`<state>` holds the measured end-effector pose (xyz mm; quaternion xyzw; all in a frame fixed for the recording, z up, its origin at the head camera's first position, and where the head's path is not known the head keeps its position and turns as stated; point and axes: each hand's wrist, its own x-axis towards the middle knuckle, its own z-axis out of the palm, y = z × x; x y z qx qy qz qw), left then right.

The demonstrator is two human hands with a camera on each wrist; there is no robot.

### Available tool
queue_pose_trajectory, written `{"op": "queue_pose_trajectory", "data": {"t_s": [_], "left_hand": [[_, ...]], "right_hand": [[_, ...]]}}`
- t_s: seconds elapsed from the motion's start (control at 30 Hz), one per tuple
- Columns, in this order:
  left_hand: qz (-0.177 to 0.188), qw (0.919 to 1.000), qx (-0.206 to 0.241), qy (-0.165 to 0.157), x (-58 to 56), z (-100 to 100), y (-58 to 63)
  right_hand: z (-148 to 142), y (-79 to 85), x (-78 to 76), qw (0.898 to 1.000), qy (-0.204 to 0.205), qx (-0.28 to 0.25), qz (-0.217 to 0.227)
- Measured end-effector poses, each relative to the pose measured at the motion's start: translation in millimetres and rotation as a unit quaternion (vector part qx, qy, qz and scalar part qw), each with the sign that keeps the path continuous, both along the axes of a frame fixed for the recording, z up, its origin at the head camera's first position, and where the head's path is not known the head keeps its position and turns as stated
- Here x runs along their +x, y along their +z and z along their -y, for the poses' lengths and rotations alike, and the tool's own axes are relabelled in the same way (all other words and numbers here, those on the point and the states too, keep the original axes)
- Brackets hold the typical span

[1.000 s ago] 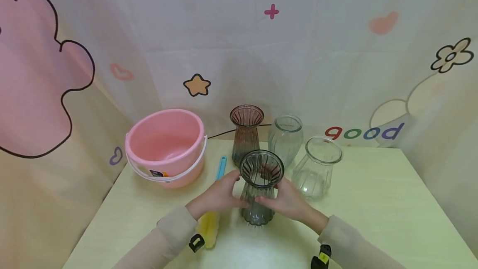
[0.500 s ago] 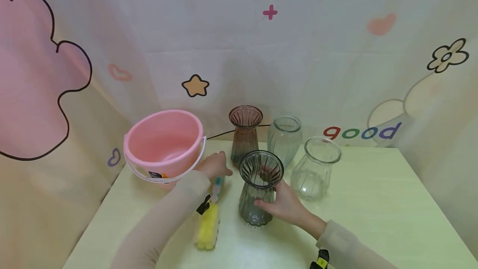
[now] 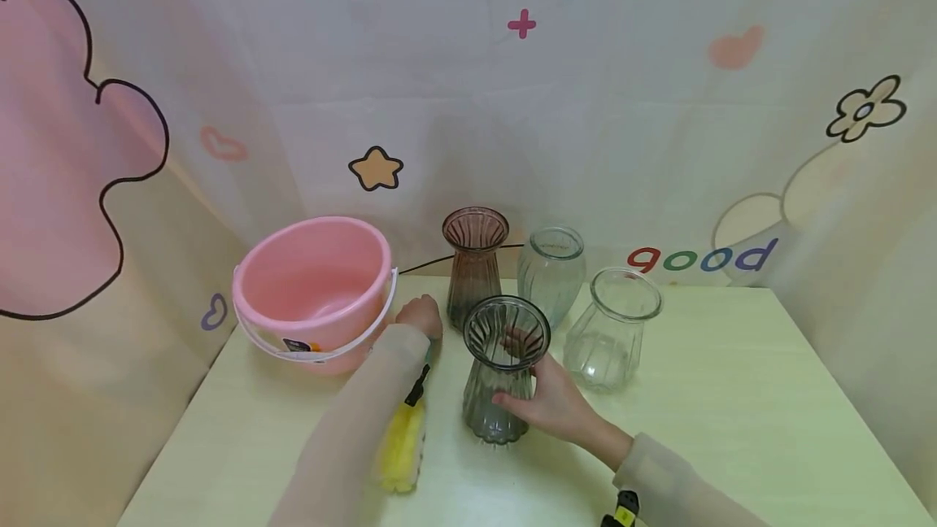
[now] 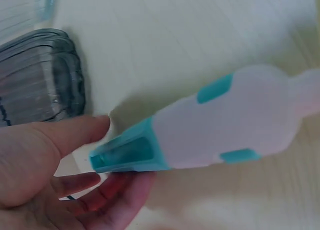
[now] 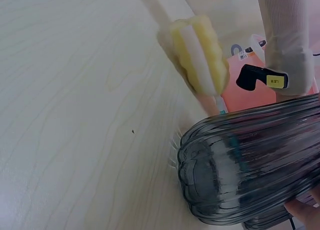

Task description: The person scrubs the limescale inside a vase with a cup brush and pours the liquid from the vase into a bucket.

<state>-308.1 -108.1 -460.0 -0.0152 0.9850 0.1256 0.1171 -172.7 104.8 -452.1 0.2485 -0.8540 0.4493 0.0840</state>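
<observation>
My right hand (image 3: 560, 405) grips a smoky grey ribbed glass vase (image 3: 485, 409) that stands upright, mouth up, at the middle of the table. Left of it lies a sponge bottle brush (image 3: 401, 446) with a yellow sponge head toward me. My left hand (image 3: 419, 317) is at the far end of its handle, and hides that end in the head view. In the left wrist view, the white and teal handle (image 4: 200, 130) runs between thumb and fingers, with the fingertips curled under its teal tip. The right wrist view shows the vase's scalloped base (image 5: 200, 180) on the tabletop.
A pink bucket (image 3: 366, 299) with a white bail stands back left, close to my left hand. Behind the grey vase stand a reddish-brown vase (image 3: 474, 275), a pale clear vase (image 3: 552, 275) and a wide-mouthed clear vase (image 3: 603, 356). A printed curtain (image 3: 622, 104) hangs behind the table.
My left hand has let go of the grey vase and reached forward and left to the brush handle. My right hand stays on the vase.
</observation>
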Motion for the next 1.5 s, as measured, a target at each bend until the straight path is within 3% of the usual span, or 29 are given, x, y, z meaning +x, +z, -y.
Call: {"op": "queue_pose_trajectory", "data": {"t_s": [0.2, 0.5, 0.73, 0.83, 0.97, 1.17, 1.33, 1.43, 1.5], "left_hand": [[-0.021, 0.9997, 0.014, -0.006, 2.8, 4.7, 2.9], [-0.023, 0.9950, 0.084, -0.050, 32.3, 10.4, 44.2], [-0.114, 0.9796, 0.149, -0.071, 59.2, 12.8, 71.0], [-0.128, 0.9663, 0.216, -0.059, 68.2, 12.0, 82.3], [-0.105, 0.9339, 0.340, -0.038, 78.2, 10.9, 94.9], [-0.054, 0.8884, 0.456, -0.006, 90.6, 9.1, 114.9], [-0.024, 0.8305, 0.556, 0.019, 102.1, 8.5, 150.3], [-0.045, 0.7948, 0.605, -0.009, 108.3, 8.9, 186.3], [-0.063, 0.7611, 0.644, -0.048, 113.4, 8.6, 216.0]], "right_hand": [[1.4, 0.6, -0.1, 1.000, 0.004, -0.003, 0.000], [-0.5, 0.7, 0.9, 1.000, 0.001, -0.006, 0.009], [-0.9, 1.4, 0.4, 1.000, 0.006, -0.022, 0.011], [-0.9, 0.6, 0.0, 1.000, 0.005, -0.021, 0.011], [-0.2, -1.2, -0.8, 1.000, 0.000, -0.016, 0.010], [1.1, -2.3, -0.9, 1.000, -0.003, -0.013, 0.012], [1.0, -2.9, -0.8, 1.000, -0.007, -0.007, 0.017], [0.6, -3.6, -0.9, 1.000, -0.008, -0.002, 0.021], [0.2, -3.8, -0.8, 1.000, -0.009, -0.001, 0.021]]}}
